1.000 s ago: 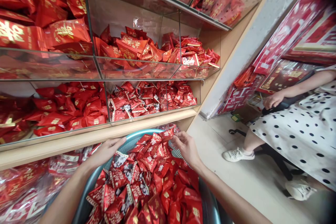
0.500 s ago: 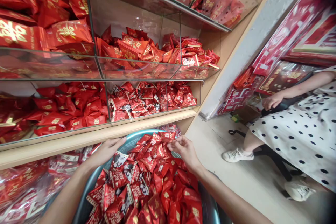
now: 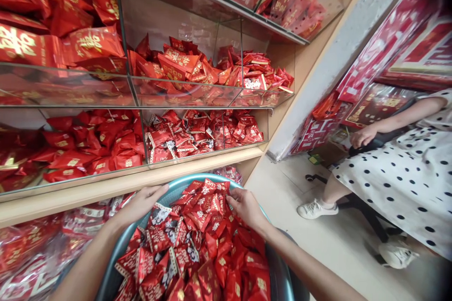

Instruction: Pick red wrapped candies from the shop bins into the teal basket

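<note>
A teal plastic basin (image 3: pixel 178 187) sits low in front of me, heaped with small red candy packets (image 3: pixel 197 244). My left hand (image 3: pixel 143 201) grips the basin's far left rim, fingers curled over the edge. My right hand (image 3: pixel 243 207) reaches into the far right side of the heap, its fingers closed on red packets near the rim.
Glass-fronted shelves (image 3: pixel 197 99) full of red packets rise ahead, on a wooden ledge (image 3: pixel 141 181). Bagged red goods (image 3: pixel 42 244) lie lower left. A person in a polka-dot dress (image 3: pixel 399 183) sits on a chair at right, beside stacked red boxes (image 3: pixel 388 47).
My right hand has dropped from above the far rim down into the packets and closed on them. My left hand has stayed on the rim.
</note>
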`<control>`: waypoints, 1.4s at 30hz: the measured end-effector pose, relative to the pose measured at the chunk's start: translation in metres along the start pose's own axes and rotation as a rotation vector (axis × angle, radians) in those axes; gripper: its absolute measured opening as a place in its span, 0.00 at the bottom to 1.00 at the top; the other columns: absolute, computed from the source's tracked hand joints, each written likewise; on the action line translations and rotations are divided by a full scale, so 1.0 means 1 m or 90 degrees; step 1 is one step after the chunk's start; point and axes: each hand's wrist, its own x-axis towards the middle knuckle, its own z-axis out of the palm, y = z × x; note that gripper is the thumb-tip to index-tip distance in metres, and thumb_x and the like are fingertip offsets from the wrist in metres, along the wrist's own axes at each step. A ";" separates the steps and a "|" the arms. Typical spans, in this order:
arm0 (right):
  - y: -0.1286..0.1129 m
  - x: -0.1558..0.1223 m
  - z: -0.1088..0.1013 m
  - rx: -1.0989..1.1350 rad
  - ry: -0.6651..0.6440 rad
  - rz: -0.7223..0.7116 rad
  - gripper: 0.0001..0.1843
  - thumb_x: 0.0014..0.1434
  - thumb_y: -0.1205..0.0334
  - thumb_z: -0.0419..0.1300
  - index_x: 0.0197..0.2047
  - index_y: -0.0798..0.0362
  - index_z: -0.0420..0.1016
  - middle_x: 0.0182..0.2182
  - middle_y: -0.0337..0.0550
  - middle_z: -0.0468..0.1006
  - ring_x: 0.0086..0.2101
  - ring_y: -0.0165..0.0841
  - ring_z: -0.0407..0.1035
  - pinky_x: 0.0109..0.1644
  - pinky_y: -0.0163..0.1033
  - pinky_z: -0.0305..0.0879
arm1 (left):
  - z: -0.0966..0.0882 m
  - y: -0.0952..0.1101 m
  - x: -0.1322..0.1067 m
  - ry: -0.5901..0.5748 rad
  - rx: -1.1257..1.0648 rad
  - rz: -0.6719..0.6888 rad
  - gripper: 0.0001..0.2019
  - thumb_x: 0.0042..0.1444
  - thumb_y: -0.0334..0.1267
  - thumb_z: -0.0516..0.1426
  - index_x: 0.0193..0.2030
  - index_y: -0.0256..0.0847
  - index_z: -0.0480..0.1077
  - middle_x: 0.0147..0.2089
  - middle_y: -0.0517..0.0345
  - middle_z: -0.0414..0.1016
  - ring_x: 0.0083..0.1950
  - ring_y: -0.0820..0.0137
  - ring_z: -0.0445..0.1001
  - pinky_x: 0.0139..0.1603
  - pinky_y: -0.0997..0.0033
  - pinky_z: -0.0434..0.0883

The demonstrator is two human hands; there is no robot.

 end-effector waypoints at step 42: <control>-0.071 0.199 -0.104 -0.999 0.121 -0.284 0.16 0.59 0.71 0.45 0.41 0.58 0.72 0.46 0.58 0.67 0.44 0.43 0.57 0.42 0.42 0.51 | -0.001 -0.005 0.003 0.012 -0.008 0.027 0.25 0.53 0.55 0.50 0.48 0.41 0.72 0.52 0.58 0.73 0.54 0.58 0.69 0.59 0.59 0.59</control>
